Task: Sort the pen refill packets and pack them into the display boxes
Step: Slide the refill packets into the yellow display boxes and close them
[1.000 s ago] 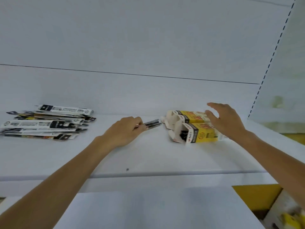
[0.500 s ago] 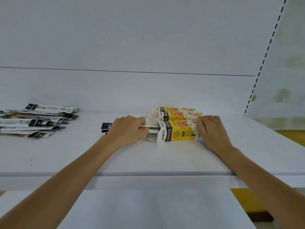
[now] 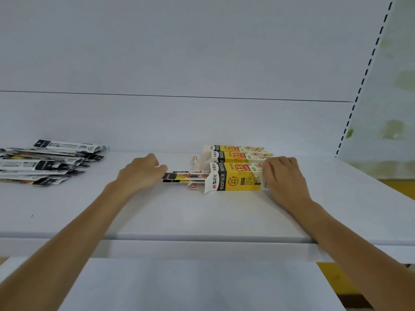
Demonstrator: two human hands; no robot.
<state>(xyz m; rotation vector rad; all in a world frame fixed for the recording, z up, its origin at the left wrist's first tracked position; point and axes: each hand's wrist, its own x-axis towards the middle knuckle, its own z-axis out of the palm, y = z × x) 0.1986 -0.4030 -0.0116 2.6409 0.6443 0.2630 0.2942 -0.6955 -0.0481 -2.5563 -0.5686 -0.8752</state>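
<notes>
Three yellow, white and black display boxes lie side by side on the white shelf (image 3: 202, 216). The front display box (image 3: 235, 178) has its left end open. A bundle of refill packets (image 3: 184, 176) sticks out of that open end, partly inside. My left hand (image 3: 141, 173) has its fingers curled and pinches the bundle's left tip. The front box's right end is gripped by my right hand (image 3: 283, 176). The middle box (image 3: 238, 156) and the back box (image 3: 233, 148) lie just behind.
A loose pile of black and white refill packets (image 3: 45, 164) lies at the shelf's far left. The back wall (image 3: 202, 122) rises right behind the boxes. A slotted upright (image 3: 359, 86) bounds the right side. A lower white shelf (image 3: 190, 286) juts out below.
My right hand came down onto the front box and straightened it. My left hand brought the packets into the box's open end, then slid back to their left tip.
</notes>
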